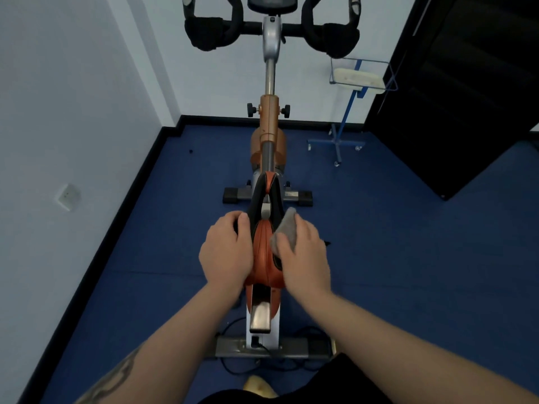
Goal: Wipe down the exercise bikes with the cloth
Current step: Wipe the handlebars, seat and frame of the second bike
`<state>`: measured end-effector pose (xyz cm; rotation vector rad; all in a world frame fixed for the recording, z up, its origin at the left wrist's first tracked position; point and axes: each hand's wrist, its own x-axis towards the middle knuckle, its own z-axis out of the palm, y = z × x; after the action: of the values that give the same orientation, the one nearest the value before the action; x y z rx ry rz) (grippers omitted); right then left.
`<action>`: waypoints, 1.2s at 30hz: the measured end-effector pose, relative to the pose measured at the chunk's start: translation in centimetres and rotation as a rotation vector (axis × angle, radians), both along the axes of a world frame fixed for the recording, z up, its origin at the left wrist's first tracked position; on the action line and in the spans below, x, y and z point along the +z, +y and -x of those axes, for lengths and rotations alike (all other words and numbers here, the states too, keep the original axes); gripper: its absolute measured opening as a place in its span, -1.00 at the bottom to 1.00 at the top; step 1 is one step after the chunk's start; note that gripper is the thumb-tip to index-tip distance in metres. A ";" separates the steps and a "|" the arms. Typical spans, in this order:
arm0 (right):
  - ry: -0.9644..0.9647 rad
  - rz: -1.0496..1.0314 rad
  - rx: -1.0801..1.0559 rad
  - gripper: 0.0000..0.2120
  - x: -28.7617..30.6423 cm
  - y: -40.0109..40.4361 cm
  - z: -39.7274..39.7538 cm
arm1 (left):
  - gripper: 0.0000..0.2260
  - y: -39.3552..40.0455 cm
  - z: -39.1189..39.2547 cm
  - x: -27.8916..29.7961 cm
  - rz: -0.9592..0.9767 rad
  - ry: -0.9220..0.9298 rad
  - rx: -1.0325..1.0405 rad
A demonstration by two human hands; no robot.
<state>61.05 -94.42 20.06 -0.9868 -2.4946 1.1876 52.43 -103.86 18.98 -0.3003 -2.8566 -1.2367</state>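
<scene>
An exercise bike (269,123) with an orange frame stands in front of me, its black handlebars (335,39) at the top of the view. Its orange and black saddle (264,243) lies between my hands. My left hand (226,252) grips the saddle's left side with curled fingers. My right hand (303,255) presses a grey cloth (284,231) against the saddle's right side, the thumb and fingers holding the cloth. Part of the cloth is hidden under the hand.
Blue floor mats (393,258) surround the bike. A white wall (73,112) with a socket runs along the left. At the right back stands a blue wheeled stand (347,112) holding a basket, beside a dark cabinet (466,97). A cable (233,365) lies by the rear base bar.
</scene>
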 end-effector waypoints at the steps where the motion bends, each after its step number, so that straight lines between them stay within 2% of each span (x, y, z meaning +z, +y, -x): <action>1: 0.039 -0.033 0.019 -0.39 -0.3 -1.2 -1.4 | -0.71 0.0 0.0 -0.1 -0.007 0.006 0.005; 4: 0.021 -0.060 0.044 -0.35 -0.6 -2.5 -3.1 | -0.72 0.3 0.0 0.0 -0.006 0.017 0.011; 9: -0.289 0.080 0.087 -0.52 1.4 2.1 2.7 | -0.73 0.2 0.1 0.1 0.019 0.002 0.007; 10: -0.328 0.002 0.120 -0.48 1.6 1.7 2.3 | -0.73 0.1 0.1 0.1 0.019 0.002 0.007; 12: -0.368 -0.291 0.250 -0.34 1.0 -0.2 0.1 | -0.73 0.2 0.0 0.1 0.010 0.003 0.009; 14: -0.394 -0.405 0.361 -0.31 0.6 -0.4 -0.7 | -0.73 0.3 0.1 0.3 0.017 0.003 0.011; 15: -0.402 -0.362 0.386 -0.33 0.7 0.4 0.2 | -0.73 0.3 0.0 0.4 0.029 -0.001 0.007; 18: -0.436 -0.067 0.328 -0.36 2.2 3.2 4.2 | -0.73 0.2 0.1 0.3 0.031 -0.021 -0.006; 19: -0.433 -0.061 0.314 -0.37 2.5 3.2 4.6 | -0.73 0.2 0.1 0.3 0.025 -0.024 -0.004; 22: -0.412 -0.318 0.372 -0.34 2.1 0.6 1.6 | -0.75 0.2 0.0 0.3 0.018 -0.012 -0.003; 24: -0.419 -0.408 0.438 -0.34 1.7 0.0 -0.1 | -0.75 0.2 0.1 0.3 0.024 0.005 -0.006; 29: -0.439 -0.269 0.340 -0.35 2.8 1.2 3.3 | -0.73 0.1 0.1 0.2 0.029 -0.005 -0.001; 33: -0.443 -0.378 0.413 -0.34 2.0 -0.3 1.0 | -0.73 0.2 0.0 0.3 0.028 -0.001 0.000; 36: -0.469 -0.320 0.424 -0.34 2.2 0.9 2.0 | -0.74 0.3 0.1 0.3 0.029 0.000 -0.003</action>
<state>59.03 -93.54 22.25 -0.7351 -3.2535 0.6504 52.30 -103.57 19.26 -0.3059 -2.8773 -1.1974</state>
